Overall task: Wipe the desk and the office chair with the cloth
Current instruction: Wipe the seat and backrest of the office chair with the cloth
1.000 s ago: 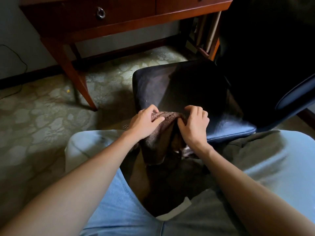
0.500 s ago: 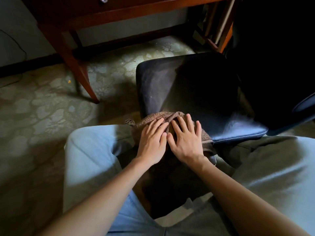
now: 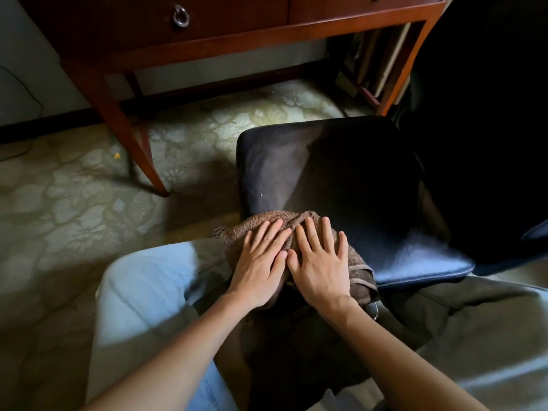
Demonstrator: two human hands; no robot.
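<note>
A brown terry cloth [image 3: 357, 264] lies over the near front edge of the black office chair seat [image 3: 350, 179] and hangs down below it. My left hand [image 3: 261, 262] and my right hand [image 3: 321, 262] lie side by side, flat on the cloth, fingers straight and spread, pressing it onto the seat edge. The chair's dark backrest [image 3: 486, 143] rises at the right. The reddish wooden desk [image 3: 231, 34] with ring-pull drawers stands beyond the chair.
A slanted desk leg [image 3: 130, 143] comes down onto the patterned carpet [image 3: 68, 203] left of the chair. Boards or books [image 3: 382, 57] lean under the desk's right end. My knees in light trousers flank the chair's front.
Both hands have gone from gripping the bunched cloth with curled fingers to lying flat on it with fingers straight. The cloth is now spread wider over the seat edge.
</note>
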